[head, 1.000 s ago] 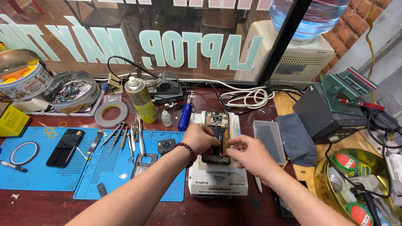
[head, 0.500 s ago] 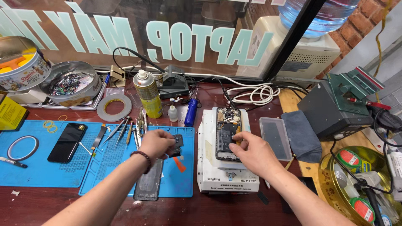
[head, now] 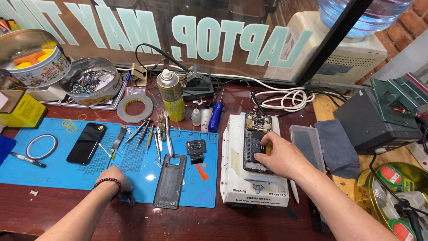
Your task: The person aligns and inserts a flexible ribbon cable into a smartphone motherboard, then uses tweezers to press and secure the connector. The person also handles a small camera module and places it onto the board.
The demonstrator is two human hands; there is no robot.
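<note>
Right hand [head: 278,156] rests fingers-down on opened phone [head: 255,143] atop white heating plate [head: 249,187], right of mat; left hand [head: 117,180] closes on small dark tool [head: 130,199] at mat's [head: 53,172] front edge. Risk: pressing could crack exposed parts or slide the phone off

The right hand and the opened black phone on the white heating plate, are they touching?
Touching. The head view shows the right hand resting its fingertips directly on the opened black phone, which lies on the white heating plate, with no gap visible.
</note>
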